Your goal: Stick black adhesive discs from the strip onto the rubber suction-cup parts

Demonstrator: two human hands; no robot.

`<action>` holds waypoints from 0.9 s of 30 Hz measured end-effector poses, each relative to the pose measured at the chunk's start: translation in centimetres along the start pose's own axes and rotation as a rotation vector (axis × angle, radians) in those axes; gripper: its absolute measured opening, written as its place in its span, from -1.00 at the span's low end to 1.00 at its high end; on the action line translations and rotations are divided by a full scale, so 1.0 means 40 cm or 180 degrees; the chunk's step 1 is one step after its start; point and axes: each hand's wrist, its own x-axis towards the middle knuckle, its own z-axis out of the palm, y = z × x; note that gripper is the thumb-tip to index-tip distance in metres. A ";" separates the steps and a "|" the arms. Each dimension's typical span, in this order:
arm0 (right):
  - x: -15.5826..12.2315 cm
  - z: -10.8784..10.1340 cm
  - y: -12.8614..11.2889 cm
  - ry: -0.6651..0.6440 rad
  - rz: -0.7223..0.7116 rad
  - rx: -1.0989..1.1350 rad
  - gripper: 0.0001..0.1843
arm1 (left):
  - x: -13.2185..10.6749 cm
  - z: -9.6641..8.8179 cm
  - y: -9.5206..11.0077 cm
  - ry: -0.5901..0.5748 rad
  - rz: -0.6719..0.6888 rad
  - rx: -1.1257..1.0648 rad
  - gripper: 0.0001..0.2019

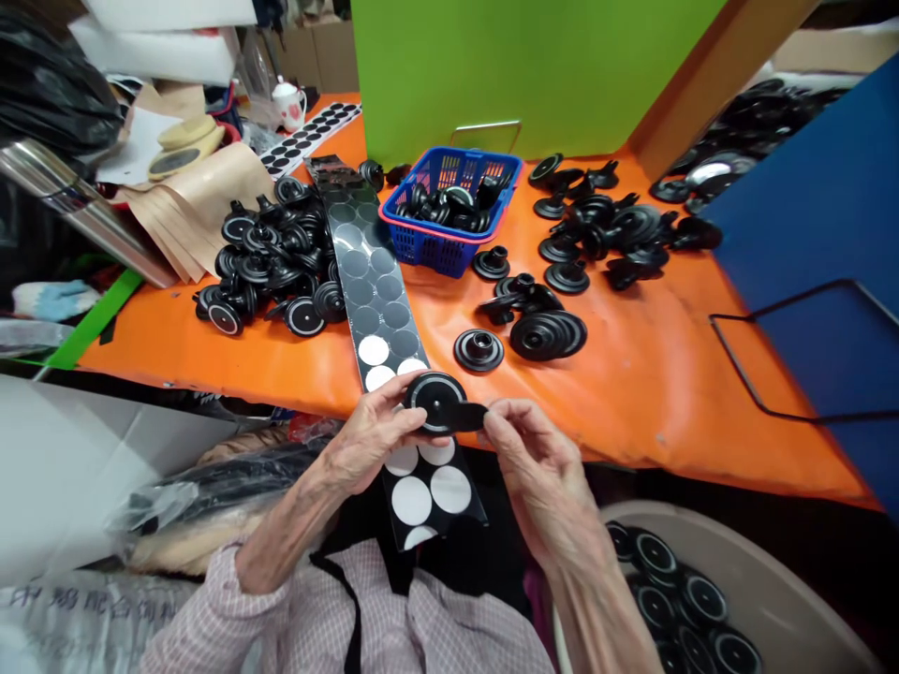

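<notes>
My left hand (383, 426) grips a round black disc part (434, 388) with a pale ring on its face, held above the table's front edge. Between the thumb and fingers of my right hand (537, 463) is the edge of a thin black round sticker (467, 417), which overlaps the disc's lower right. Under both hands runs a long sheet of round stickers (375, 290), hanging over the front edge. White circles show on its near part where the black rounds are gone. Several similar black parts (478, 349) sit on the table just beyond my hands.
A blue basket (435, 245) of black parts stands on the orange table (435, 309). Heaps of black parts lie left (271, 253) and right (604, 225). At lower right is a beige tub (779, 571) holding finished-looking discs. Green (526, 65) and blue panels (815, 215) border the table.
</notes>
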 end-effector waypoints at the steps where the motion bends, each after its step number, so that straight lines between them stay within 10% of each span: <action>1: -0.001 0.003 0.000 0.0018 -0.0017 -0.0040 -0.76 | -0.003 0.000 0.000 -0.0007 -0.0008 -0.0005 -0.56; 27: -0.011 0.068 0.037 0.0456 -0.0150 -0.0198 -0.75 | -0.027 -0.011 -0.015 -0.0139 0.0022 -0.0036 -0.53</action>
